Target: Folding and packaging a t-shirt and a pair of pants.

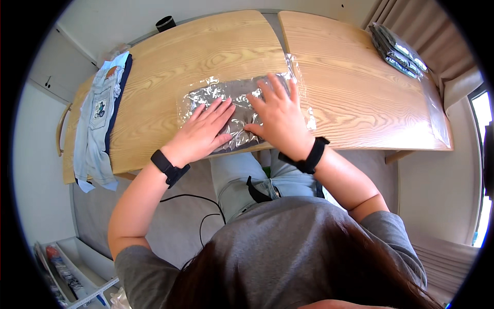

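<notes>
A folded dark grey garment in a clear plastic bag [239, 93] lies flat at the near edge of the wooden table, its film shiny and wrinkled. Pressed on the left part of the bag is my left hand [205, 126], palm down with fingers stretched out. My right hand [282, 117] is over the right part, fingers spread, with the thumb touching the film. Neither hand grips anything. Loose clear film sticks out past the garment on the right side. What lies beneath my palms is hidden.
Light blue clothes [100, 110] hang over the table's left end. Bagged dark garments [396, 49] are stacked at the far right, near a curtain [427, 31]. A black cup-like container [165, 23] stands behind the table [206, 46]. A white bin [85, 262] is at lower left.
</notes>
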Demonstrator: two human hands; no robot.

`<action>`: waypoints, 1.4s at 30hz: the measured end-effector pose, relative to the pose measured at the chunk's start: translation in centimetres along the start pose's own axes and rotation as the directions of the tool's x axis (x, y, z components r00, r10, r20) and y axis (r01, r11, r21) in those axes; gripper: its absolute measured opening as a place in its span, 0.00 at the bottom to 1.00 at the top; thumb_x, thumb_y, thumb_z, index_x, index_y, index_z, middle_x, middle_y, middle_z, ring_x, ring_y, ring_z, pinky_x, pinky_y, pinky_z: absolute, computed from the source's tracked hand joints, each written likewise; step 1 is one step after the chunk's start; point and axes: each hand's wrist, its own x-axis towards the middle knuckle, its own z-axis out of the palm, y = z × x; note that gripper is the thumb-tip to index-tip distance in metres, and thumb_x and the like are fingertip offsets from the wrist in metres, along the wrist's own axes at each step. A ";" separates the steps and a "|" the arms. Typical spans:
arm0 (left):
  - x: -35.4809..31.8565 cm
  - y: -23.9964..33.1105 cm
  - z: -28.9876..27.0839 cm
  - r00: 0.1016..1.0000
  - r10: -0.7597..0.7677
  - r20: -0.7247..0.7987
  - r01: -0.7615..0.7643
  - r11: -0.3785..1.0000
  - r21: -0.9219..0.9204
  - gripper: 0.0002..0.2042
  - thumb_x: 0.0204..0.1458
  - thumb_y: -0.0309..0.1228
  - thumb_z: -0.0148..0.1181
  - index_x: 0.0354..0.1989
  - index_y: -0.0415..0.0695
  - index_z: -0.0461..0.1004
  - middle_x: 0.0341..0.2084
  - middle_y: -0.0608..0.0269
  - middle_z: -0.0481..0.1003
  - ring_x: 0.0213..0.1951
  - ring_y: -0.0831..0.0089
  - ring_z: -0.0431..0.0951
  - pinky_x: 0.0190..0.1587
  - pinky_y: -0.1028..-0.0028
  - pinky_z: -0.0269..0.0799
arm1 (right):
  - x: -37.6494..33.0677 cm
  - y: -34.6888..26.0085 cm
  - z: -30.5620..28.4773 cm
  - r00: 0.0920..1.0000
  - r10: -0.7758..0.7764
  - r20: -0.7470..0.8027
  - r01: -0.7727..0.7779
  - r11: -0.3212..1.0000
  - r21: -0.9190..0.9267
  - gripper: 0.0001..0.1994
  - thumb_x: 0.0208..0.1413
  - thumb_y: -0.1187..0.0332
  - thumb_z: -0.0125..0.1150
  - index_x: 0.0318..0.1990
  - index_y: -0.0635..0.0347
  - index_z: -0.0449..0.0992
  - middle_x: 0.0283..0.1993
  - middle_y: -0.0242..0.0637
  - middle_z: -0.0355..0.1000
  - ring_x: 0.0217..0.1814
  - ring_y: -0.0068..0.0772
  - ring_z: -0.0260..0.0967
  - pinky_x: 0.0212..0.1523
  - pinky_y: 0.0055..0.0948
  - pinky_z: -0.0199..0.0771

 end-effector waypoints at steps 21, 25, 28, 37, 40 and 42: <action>0.9 -1.7 2.1 0.999 0.030 -0.044 -0.036 0.991 -0.130 0.29 0.56 0.42 0.47 0.65 0.45 0.51 0.65 0.58 0.49 0.67 0.59 0.44 0.66 0.58 0.36 | -0.9 0.7 3.2 1.000 -0.022 0.020 0.019 0.985 0.173 0.17 0.56 0.54 0.50 0.51 0.47 0.72 0.55 0.34 0.67 0.61 0.35 0.60 0.57 0.58 0.56; 0.9 -1.9 1.9 0.998 0.014 -0.055 -0.026 0.974 -0.226 0.29 0.54 0.42 0.50 0.63 0.43 0.56 0.65 0.58 0.51 0.67 0.60 0.47 0.66 0.59 0.39 | -0.9 0.8 2.8 0.998 -0.037 0.042 0.027 0.975 0.219 0.17 0.55 0.55 0.53 0.50 0.49 0.71 0.55 0.35 0.67 0.63 0.37 0.58 0.59 0.57 0.53; 0.3 -3.2 1.7 0.988 -0.114 -0.101 -0.021 0.555 -0.832 0.25 0.53 0.40 0.54 0.58 0.41 0.64 0.63 0.57 0.55 0.65 0.60 0.51 0.65 0.60 0.43 | -0.6 1.9 1.3 0.990 0.021 0.140 -0.077 0.909 0.410 0.14 0.51 0.61 0.57 0.45 0.52 0.71 0.56 0.35 0.66 0.64 0.40 0.56 0.62 0.55 0.47; -4.9 1.7 0.6 0.930 -0.132 -0.342 0.067 0.979 -0.194 0.25 0.38 0.36 0.67 0.47 0.44 0.72 0.46 0.58 0.70 0.50 0.58 0.68 0.51 0.64 0.64 | -5.0 6.2 -1.5 0.996 0.080 -0.031 -0.061 0.914 0.402 0.14 0.45 0.65 0.62 0.41 0.58 0.74 0.43 0.38 0.70 0.49 0.41 0.65 0.51 0.36 0.63; -5.3 1.9 2.1 0.910 -0.143 -0.389 0.117 0.989 -0.090 0.26 0.40 0.34 0.65 0.52 0.47 0.68 0.46 0.58 0.70 0.48 0.58 0.68 0.49 0.63 0.65 | -5.9 6.8 -1.1 0.985 0.174 -0.014 -0.149 0.882 0.448 0.17 0.48 0.62 0.62 0.44 0.60 0.73 0.46 0.40 0.70 0.48 0.45 0.65 0.50 0.36 0.65; -5.4 1.6 2.6 0.899 -0.136 -0.417 0.130 0.991 -0.044 0.26 0.42 0.33 0.64 0.53 0.48 0.67 0.45 0.59 0.70 0.45 0.59 0.70 0.48 0.63 0.66 | -6.0 6.9 -1.1 0.987 0.158 -0.018 -0.130 0.868 0.479 0.20 0.49 0.60 0.62 0.47 0.61 0.72 0.46 0.43 0.70 0.48 0.45 0.66 0.49 0.36 0.66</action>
